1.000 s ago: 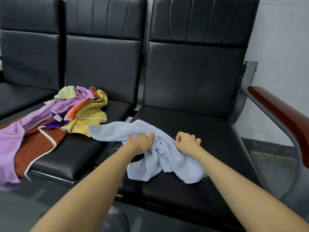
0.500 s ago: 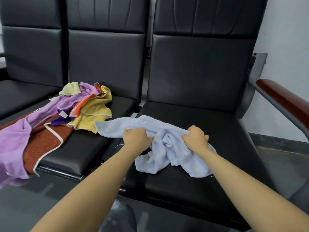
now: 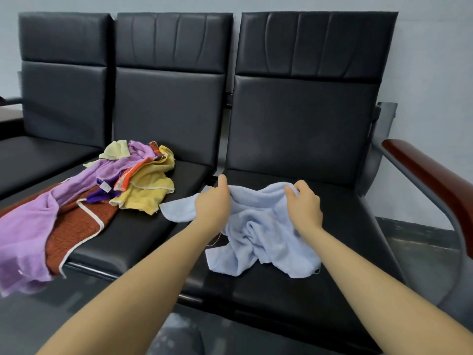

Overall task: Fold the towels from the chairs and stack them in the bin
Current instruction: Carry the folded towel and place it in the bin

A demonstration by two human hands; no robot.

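Gripping blue towel (image 3: 258, 226), both hands.

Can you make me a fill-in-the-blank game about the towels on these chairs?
1. Both hands, the left hand and the right hand, hold the light ____ towel.
2. The pile of towels lies on the ____ chair of the three.
3. The armrest with the reddish-brown top is on the person's ____ side.

Missing words: blue; middle; right
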